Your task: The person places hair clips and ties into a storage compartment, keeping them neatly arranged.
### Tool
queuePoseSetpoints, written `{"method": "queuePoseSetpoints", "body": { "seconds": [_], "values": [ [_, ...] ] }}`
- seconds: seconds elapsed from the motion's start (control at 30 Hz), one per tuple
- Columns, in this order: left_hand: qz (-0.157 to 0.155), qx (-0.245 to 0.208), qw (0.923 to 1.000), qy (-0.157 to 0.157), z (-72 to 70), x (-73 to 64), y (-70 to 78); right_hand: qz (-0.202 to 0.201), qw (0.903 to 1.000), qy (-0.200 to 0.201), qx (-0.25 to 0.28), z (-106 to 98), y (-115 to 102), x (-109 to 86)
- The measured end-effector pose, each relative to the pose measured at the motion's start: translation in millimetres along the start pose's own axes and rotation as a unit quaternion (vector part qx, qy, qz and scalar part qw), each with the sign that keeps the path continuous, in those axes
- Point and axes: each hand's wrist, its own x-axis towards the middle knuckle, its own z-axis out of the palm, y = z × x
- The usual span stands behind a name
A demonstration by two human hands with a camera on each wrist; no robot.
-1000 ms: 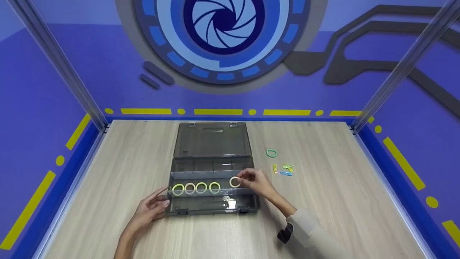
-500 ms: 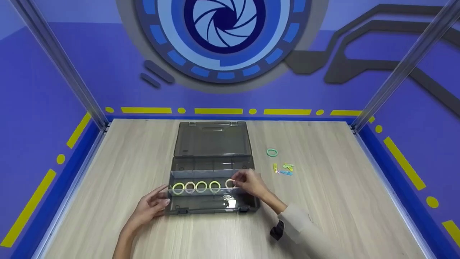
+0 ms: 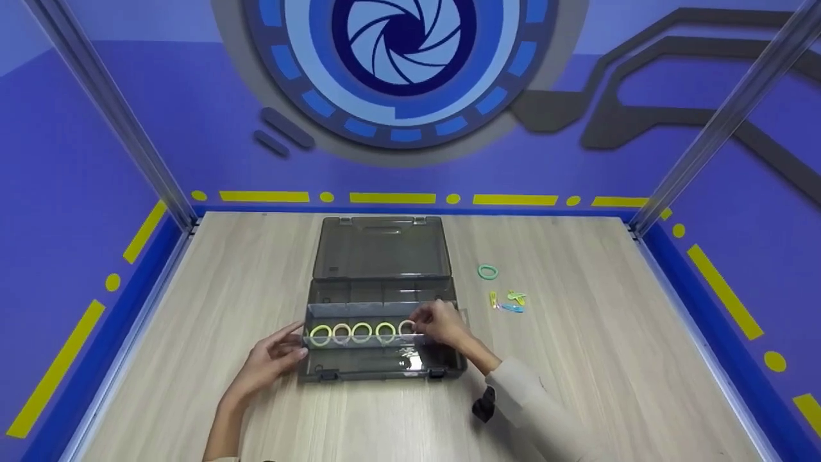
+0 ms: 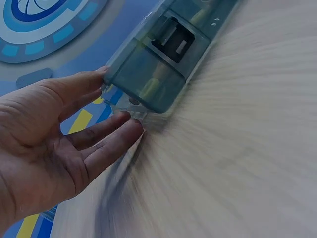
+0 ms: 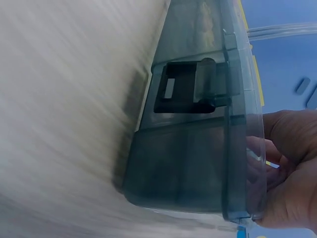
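A smoky translucent storage box (image 3: 385, 376) stands on the table with its lid (image 3: 385, 247) folded back. Several hair ties, among them a yellow one (image 3: 312, 336) and a pinkish one (image 3: 334, 333), stand in a row along its middle compartment. My right hand (image 3: 442, 323) reaches into the right end of that compartment and pinches a pale pink hair tie (image 3: 401, 329). The box wall partly hides its fingertips in the right wrist view. My left hand (image 3: 266, 364) touches the box's left end with extended fingers; the left wrist view shows its fingertips (image 4: 134, 126) at the corner.
Right of the box lie a green hair tie (image 3: 487, 272) and small hair clips: a yellow one (image 3: 493, 299), a green one (image 3: 516, 296) and a blue one (image 3: 512, 308). Black latches (image 3: 437, 373) sit on the box's front. Blue panels surround the table (image 3: 577, 359).
My right hand has moved left and slightly down inside the compartment, bringing the pale pink hair tie closer to the row. My left hand stays at the box's left end.
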Motion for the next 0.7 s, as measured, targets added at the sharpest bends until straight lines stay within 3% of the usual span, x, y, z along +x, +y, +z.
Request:
{"method": "queuePoseSetpoints", "body": {
  "seconds": [0.3, 0.43, 0.63, 0.7],
  "values": [
    [0.014, -0.028, 0.9984, -0.046, -1.6, 3.7, -1.4, -0.022, 0.9990, -0.022, 0.033, -3, 8, -0.1],
    [0.017, -0.036, 0.9974, -0.059, -3.2, 3.6, -2.4, -0.010, 0.9976, -0.020, 0.065, -7, 7, -0.3],
    [0.026, -0.012, 0.9980, -0.056, -6.0, 2.7, -2.6, 0.006, 0.9875, 0.005, 0.157, -27, 5, -6.9],
    [0.034, 0.000, 0.9979, -0.054, -6.6, 3.6, -1.8, 0.012, 0.9859, 0.026, 0.165, -39, 8, -8.9]
  ]
}}
